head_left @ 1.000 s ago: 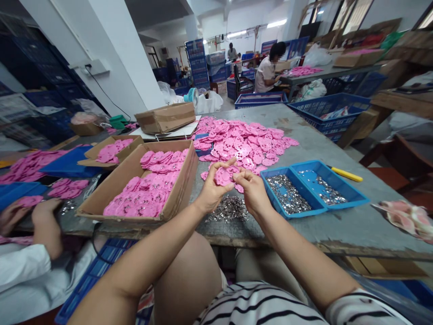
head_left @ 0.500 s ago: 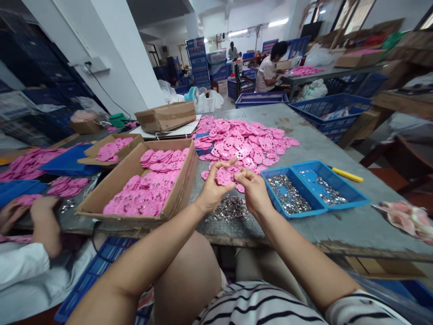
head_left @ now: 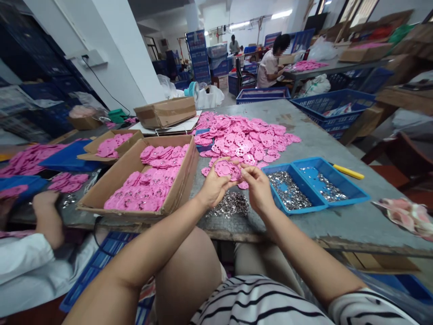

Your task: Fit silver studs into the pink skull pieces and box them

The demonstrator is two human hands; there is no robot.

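Observation:
My left hand (head_left: 216, 184) grips a flat pink plastic piece (head_left: 223, 169) with a scalloped edge and a round ring moulded in it, tilted up toward me. At the piece's right edge, my right hand (head_left: 256, 183) has thumb and forefinger pinched together; whatever sits between those fingertips is too small to make out. Beneath both hands lies a heap of small shiny metal parts (head_left: 230, 205) on the table. Behind them spreads a large pile of similar pink pieces (head_left: 252, 137).
To the left stands a cardboard box (head_left: 179, 192) with stacked pink pieces. A two-part blue tray (head_left: 326, 206) of metal parts is at right, a yellow-handled tool (head_left: 348, 171) behind it. A co-worker's arm (head_left: 47, 216) rests at far left; another person (head_left: 269, 67) sits farther back.
The pink piece has turned to show more of its face, and my right hand has shifted slightly right and down along its edge. The co-worker's hand at left has moved a little.

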